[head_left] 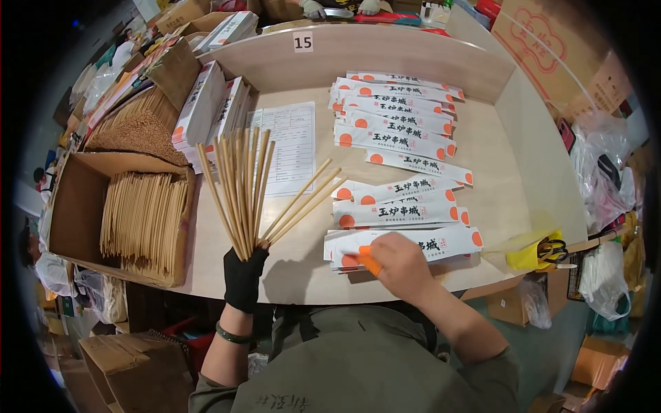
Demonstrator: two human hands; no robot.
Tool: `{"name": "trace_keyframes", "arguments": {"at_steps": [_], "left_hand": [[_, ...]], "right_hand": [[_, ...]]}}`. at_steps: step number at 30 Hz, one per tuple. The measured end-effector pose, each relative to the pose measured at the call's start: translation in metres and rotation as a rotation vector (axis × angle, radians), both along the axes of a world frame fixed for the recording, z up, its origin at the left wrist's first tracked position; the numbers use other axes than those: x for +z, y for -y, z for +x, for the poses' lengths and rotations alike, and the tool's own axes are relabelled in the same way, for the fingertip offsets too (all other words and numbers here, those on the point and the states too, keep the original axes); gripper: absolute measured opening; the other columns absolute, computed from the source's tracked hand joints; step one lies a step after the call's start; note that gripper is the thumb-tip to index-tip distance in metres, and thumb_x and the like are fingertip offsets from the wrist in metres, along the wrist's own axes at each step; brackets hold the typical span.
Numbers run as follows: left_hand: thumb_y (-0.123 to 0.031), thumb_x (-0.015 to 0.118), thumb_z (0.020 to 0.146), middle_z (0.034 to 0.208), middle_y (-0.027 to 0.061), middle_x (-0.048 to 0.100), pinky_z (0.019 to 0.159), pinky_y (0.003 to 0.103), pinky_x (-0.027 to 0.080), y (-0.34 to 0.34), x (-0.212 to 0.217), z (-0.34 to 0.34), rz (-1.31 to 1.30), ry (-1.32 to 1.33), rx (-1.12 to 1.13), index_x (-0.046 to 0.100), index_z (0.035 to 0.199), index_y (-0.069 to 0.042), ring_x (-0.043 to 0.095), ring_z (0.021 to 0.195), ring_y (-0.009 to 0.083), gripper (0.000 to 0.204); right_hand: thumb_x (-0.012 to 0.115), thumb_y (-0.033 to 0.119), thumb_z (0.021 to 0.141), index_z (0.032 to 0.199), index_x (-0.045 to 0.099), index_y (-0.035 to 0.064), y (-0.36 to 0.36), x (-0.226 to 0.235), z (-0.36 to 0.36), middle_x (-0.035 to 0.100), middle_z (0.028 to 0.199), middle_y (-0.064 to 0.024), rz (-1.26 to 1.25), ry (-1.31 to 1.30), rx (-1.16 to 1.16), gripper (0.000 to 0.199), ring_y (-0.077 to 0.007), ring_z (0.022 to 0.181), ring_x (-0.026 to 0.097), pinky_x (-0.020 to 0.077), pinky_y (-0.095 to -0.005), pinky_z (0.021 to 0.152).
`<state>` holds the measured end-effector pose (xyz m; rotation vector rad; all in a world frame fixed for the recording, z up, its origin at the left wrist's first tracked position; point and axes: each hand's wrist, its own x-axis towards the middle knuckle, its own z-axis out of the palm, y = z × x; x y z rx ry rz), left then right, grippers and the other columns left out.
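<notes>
My left hand [245, 281], in a black glove, is closed round the lower ends of a fanned bunch of wooden chopsticks [237, 182]. Several of them lean off to the right, apart from the rest. At the near right of the table, my right hand [399, 265] is bare except for an orange finger cot. Its fingers are curled in a pinch on the left part of a white paper chopstick sleeve [451, 242], on top of the nearest pile; the thumb is mostly hidden. Beyond it lie more sleeves [396, 138] with orange dots, in overlapping rows.
A cardboard box [76, 220] full of chopsticks stands at the left, with more chopsticks [138, 127] behind it. Bundled sleeves [200, 110] and a printed sheet [292, 144] lie farther back. Low partitions [392, 51] edge the table. Scissors [551, 251] sit in a yellow holder at the right.
</notes>
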<state>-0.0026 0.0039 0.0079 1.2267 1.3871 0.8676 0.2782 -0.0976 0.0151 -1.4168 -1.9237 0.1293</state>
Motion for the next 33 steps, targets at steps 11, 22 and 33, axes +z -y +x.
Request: {"name": "trace_keyframes", "arguments": {"at_steps": [11,22,33], "left_hand": [[-0.011,0.074,0.079,0.069,0.0003,0.061,0.057,0.025,0.044,-0.003,0.016,-0.039,0.139,-0.191,-0.162,0.064,0.081,0.000,0.054,0.064,0.0074,0.015],[-0.010,0.076,0.076,0.074,0.0038,0.066,0.063,0.027,0.051,-0.011,0.028,-0.052,0.270,-0.261,-0.260,0.065,0.087,0.001,0.061,0.070,0.0106,0.019],[-0.007,0.077,0.075,0.081,0.0046,0.067,0.066,0.028,0.052,-0.016,0.032,-0.051,0.240,-0.296,-0.289,0.064,0.093,0.001,0.062,0.074,0.0109,0.024]], "right_hand": [[0.078,0.005,0.075,0.073,0.056,0.0004,-0.012,0.040,0.020,0.049,0.074,0.0017,-0.491,-0.724,-0.113,0.022,-0.0061,0.064,0.042,0.0382,-0.0219,0.058],[0.079,0.007,0.073,0.076,0.064,0.0001,-0.010,0.050,0.019,0.051,0.070,-0.0010,-0.525,-0.503,-0.049,0.016,-0.0110,0.063,0.044,0.0375,-0.0272,0.058],[0.076,0.012,0.076,0.079,0.066,0.0000,-0.013,0.052,0.020,0.057,0.074,-0.0085,-0.569,-0.462,-0.032,0.016,-0.0231,0.066,0.051,0.0421,-0.0336,0.060]]}}
